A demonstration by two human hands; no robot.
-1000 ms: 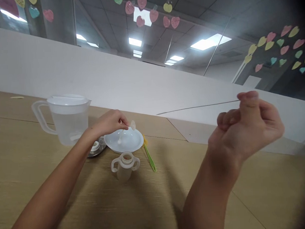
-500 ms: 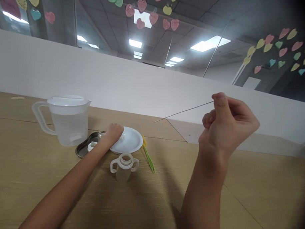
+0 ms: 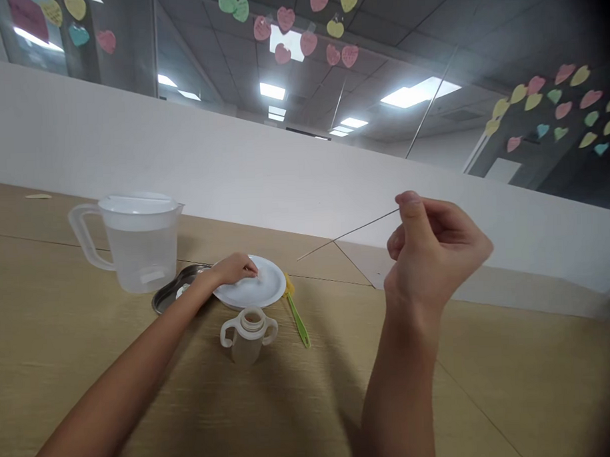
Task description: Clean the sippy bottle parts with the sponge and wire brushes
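My left hand (image 3: 232, 268) lies on the near-left part of a white plate (image 3: 268, 288), fingers curled; what they pinch is hidden. My right hand (image 3: 433, 251) is raised in front of me, thumb and fingers pinched on a thin straight rod (image 3: 346, 234) that points left and slightly down over the table. A small clear cup with two side handles (image 3: 249, 336) stands open just in front of the plate. A clear pitcher of water (image 3: 135, 244) with a lid stands to the left.
A metal tray (image 3: 168, 296) with a small white cap (image 3: 184, 290) sits between pitcher and plate. A green and yellow tool (image 3: 298, 318) lies right of the plate. A white partition wall (image 3: 233, 164) runs behind the wooden table (image 3: 515, 381).
My left hand, which held a small white spoon above the plate, has come down onto the plate. My right hand has moved left and a little lower with the rod.
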